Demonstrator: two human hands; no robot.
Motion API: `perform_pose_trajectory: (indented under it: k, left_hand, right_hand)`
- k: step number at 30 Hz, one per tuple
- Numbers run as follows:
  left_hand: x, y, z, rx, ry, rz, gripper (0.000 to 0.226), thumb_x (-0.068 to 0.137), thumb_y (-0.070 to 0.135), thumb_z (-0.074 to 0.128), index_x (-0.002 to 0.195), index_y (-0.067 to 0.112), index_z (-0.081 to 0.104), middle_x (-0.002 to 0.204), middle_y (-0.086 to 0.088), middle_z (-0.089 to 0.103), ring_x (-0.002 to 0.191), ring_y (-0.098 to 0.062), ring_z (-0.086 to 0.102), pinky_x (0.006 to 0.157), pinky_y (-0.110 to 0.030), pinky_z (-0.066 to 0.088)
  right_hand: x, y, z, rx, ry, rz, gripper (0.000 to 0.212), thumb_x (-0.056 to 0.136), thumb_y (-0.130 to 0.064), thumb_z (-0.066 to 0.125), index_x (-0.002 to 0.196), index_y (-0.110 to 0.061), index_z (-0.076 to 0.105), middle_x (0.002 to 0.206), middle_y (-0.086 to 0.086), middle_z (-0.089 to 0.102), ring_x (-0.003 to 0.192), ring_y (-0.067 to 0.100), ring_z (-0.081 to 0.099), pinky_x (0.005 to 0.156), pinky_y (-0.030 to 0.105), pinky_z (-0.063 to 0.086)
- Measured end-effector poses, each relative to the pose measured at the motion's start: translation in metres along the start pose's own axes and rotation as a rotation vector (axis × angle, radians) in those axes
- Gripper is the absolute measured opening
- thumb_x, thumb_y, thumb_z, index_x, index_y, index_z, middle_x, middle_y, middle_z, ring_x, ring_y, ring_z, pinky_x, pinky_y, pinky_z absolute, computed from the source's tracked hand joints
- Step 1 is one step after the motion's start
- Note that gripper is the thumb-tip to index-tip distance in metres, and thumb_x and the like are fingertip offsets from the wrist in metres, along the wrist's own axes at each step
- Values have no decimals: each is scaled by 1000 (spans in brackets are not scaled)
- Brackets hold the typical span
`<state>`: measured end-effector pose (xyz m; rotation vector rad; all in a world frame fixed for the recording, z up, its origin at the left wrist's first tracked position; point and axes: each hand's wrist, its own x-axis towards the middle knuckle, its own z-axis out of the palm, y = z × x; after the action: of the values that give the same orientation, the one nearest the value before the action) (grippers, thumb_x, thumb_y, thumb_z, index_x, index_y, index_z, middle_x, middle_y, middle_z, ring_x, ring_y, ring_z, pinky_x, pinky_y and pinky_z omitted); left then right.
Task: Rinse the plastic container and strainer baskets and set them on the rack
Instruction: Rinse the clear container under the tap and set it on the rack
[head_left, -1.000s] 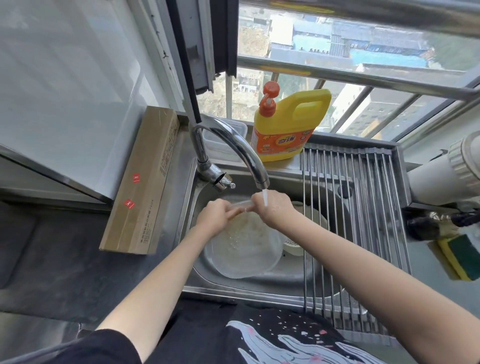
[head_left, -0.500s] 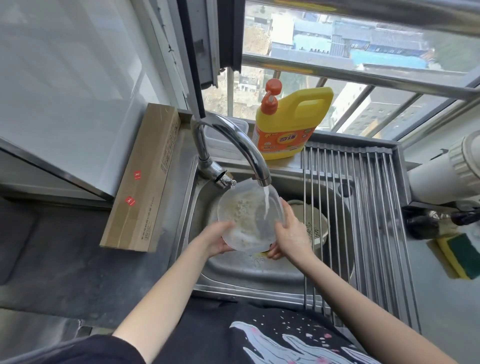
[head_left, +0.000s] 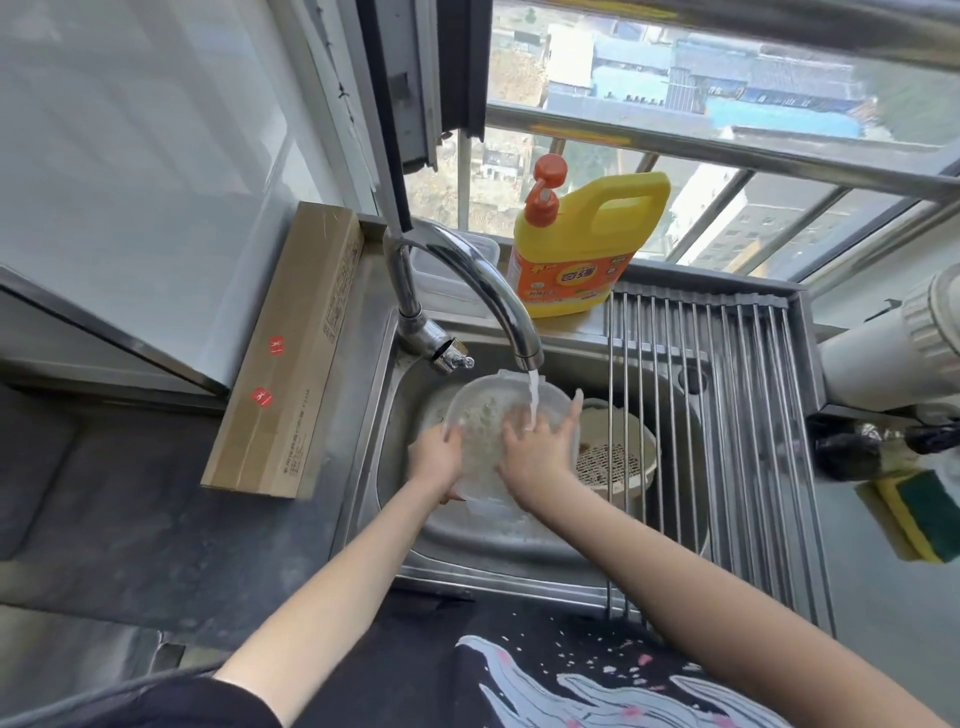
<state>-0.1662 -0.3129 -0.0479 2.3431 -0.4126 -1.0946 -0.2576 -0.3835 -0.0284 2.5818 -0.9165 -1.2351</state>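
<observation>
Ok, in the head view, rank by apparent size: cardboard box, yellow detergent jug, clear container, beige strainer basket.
1. cardboard box, clearly largest.
2. yellow detergent jug.
3. clear container, close to the jug and partly covered by both hands, so these two are unsure.
4. beige strainer basket, smallest, partly hidden behind the rack bars.

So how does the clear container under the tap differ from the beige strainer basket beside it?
The clear container is see-through with solid walls; the strainer basket is opaque beige with a perforated bottom. The container is tilted up under the running water, with the left hand on its rim and the right hand spread inside; the basket lies untouched, partly under the rack. Both are round and in the sink.
</observation>
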Motion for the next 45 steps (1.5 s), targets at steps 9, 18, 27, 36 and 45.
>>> perform_pose_trajectory:
  k: [9, 18, 27, 36, 45]
  left_hand:
    - [6, -8, 2, 36, -51, 93, 32, 101, 26, 42, 79, 8, 57, 79, -17, 56, 77, -25, 50, 63, -28, 31]
    - [3, -13, 6, -202, -11, -23, 29, 96, 12, 45, 95, -9, 65, 72, -17, 60, 73, -31, 56, 60, -28, 41]
    - [10, -34, 6, -220, 33, -83, 19, 91, 11, 51, 90, 2, 68, 87, -25, 67, 85, -41, 61, 70, -39, 45]
    - [12, -33, 1, -222, 28, -83, 18, 91, 13, 55, 100, 7, 68, 102, -19, 70, 98, -34, 63, 83, -37, 51]
    - [20, -22, -7, -103, -24, -38, 35, 81, 4, 55, 112, 13, 68, 106, -13, 71, 101, -31, 64, 78, -29, 50]
  right_hand:
    - [15, 17, 21, 197, 64, -254, 71, 96, -37, 40, 153, -21, 0, 160, 8, 9, 148, 26, 3, 117, 47, 0]
    - [27, 8, 12, 111, 70, -305, 62, 99, -35, 34, 153, -21, 6, 161, 2, 2, 148, 24, -4, 117, 51, 2]
    - [23, -13, 16, 156, 84, -420, 54, 100, -31, 30, 151, -16, 19, 155, 8, 27, 145, 27, 17, 116, 48, 4]
    - [29, 2, 25, 81, 76, -555, 54, 99, -35, 36, 151, -27, 22, 156, 7, 25, 146, 28, 11, 119, 46, 5]
    - [34, 21, 31, 152, 170, -554, 71, 92, -34, 54, 150, -38, 14, 159, 4, 16, 143, 27, 21, 116, 44, 15]
